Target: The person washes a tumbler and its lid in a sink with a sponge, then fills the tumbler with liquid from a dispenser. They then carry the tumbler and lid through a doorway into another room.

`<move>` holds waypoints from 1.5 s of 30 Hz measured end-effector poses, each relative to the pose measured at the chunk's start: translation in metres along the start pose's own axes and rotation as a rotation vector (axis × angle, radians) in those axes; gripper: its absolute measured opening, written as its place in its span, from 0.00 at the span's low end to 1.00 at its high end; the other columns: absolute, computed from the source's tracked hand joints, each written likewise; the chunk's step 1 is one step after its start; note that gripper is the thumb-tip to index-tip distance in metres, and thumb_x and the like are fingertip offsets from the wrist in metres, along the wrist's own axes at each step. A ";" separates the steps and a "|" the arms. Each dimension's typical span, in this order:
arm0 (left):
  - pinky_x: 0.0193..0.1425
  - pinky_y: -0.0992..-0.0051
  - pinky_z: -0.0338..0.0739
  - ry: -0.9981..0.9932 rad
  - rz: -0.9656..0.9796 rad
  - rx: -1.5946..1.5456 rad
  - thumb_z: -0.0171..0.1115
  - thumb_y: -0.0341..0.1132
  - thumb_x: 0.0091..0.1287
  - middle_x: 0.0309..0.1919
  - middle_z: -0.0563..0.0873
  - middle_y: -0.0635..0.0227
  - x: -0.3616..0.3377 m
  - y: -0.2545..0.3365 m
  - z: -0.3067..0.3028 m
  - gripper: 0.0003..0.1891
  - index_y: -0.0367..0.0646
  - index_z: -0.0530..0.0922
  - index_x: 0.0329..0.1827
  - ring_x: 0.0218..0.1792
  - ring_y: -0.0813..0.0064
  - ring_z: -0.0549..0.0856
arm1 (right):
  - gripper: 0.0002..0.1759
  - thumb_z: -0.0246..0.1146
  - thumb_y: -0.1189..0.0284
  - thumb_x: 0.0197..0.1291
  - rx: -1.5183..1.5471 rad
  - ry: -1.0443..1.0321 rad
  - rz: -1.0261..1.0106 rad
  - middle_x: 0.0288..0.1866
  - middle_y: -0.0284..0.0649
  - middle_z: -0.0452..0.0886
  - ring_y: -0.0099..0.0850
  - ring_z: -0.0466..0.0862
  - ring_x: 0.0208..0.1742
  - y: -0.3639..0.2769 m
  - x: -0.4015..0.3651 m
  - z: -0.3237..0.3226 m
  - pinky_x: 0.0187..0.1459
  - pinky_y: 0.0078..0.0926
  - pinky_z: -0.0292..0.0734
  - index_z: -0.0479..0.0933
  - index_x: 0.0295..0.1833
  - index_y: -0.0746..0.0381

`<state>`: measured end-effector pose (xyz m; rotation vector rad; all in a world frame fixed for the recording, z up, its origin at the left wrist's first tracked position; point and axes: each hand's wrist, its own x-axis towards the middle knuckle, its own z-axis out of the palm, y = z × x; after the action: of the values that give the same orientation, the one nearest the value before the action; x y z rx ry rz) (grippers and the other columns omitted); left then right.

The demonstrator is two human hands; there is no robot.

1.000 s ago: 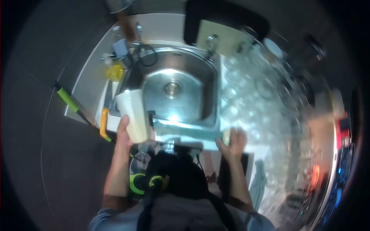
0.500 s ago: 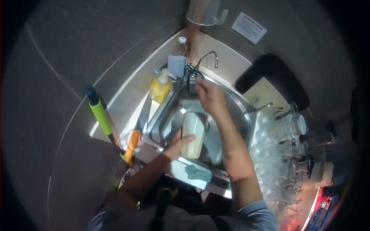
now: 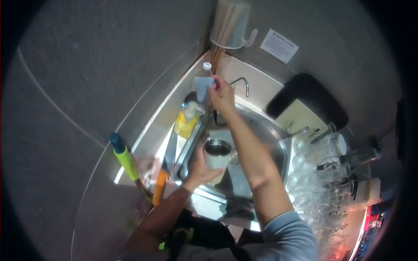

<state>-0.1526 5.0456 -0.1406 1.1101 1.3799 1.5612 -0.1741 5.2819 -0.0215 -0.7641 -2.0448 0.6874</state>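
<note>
My left hand [image 3: 203,173] is wrapped round a pale cream tumbler [image 3: 216,163] over the sink. The tumbler's open, dark-looking mouth faces up toward me. At the back left corner of the sink, my right hand [image 3: 222,93] pinches the right edge of a flat light-blue sponge [image 3: 203,88]. Behind this sponge stands a clear bottle with a white cap [image 3: 207,66]. A pump bottle of yellow liquid [image 3: 186,124] sits nearer me on the ledge. The curved tap [image 3: 246,85] rises just right of my right hand.
The steel sink [image 3: 272,130] lies below my arms. Left of it are an orange-handled knife [image 3: 160,187] and a green-handled tool [image 3: 126,163]. Many glasses [image 3: 315,174] crowd the right side, near a cream board [image 3: 300,115] and a black tray [image 3: 311,98]. A jug [image 3: 233,30] hangs above.
My right hand has moved from beside the tap's base to the light-blue sponge and closed on it. The tumbler has tipped, so its mouth now faces me.
</note>
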 end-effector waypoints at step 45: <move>0.69 0.50 0.69 0.061 0.551 1.302 0.57 0.23 0.55 0.71 0.71 0.41 0.085 0.119 -0.078 0.36 0.30 0.67 0.72 0.73 0.43 0.69 | 0.27 0.67 0.50 0.66 1.390 -0.192 0.911 0.49 0.43 0.85 0.40 0.88 0.44 -0.018 -0.093 0.002 0.41 0.54 0.86 0.75 0.58 0.61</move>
<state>-0.2539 5.0843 -0.0154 2.3435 2.3414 0.8641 -0.1368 5.2020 -0.0576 -0.6795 -0.7720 2.3489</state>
